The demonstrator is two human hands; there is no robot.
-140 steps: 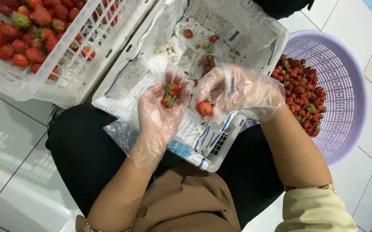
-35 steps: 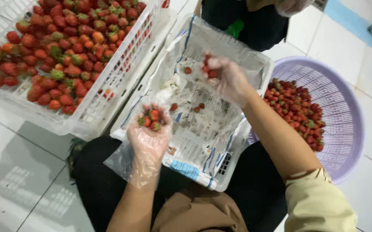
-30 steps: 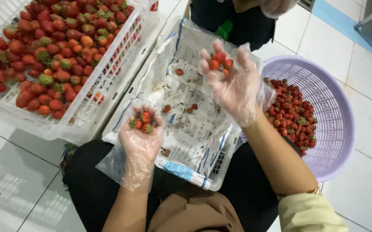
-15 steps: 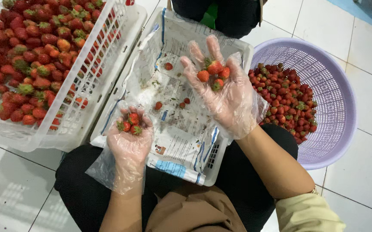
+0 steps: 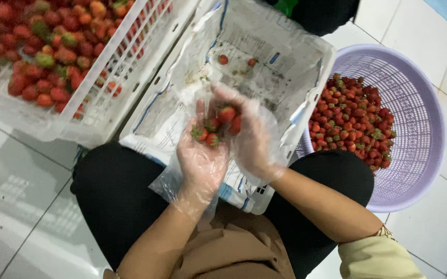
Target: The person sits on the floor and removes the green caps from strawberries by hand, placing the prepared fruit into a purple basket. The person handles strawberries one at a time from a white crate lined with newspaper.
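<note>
White shiny floor tiles (image 5: 17, 206) below. Two hands in thin, crinkly clear gloves: left hand (image 5: 202, 155) cupped, right hand (image 5: 249, 137) curled beside it, together holding a few small red strawberries (image 5: 218, 124) above one paper-lined box (image 5: 264, 67). One white slotted crate (image 5: 79, 88) and one round purple basket (image 5: 414, 129), both full of berries.

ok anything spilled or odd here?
Nothing spilled. Two loose strawberries lie on the paper lining of the near-empty crate; the left hand and right hand, in plastic gloves, cup a few berries.
</note>
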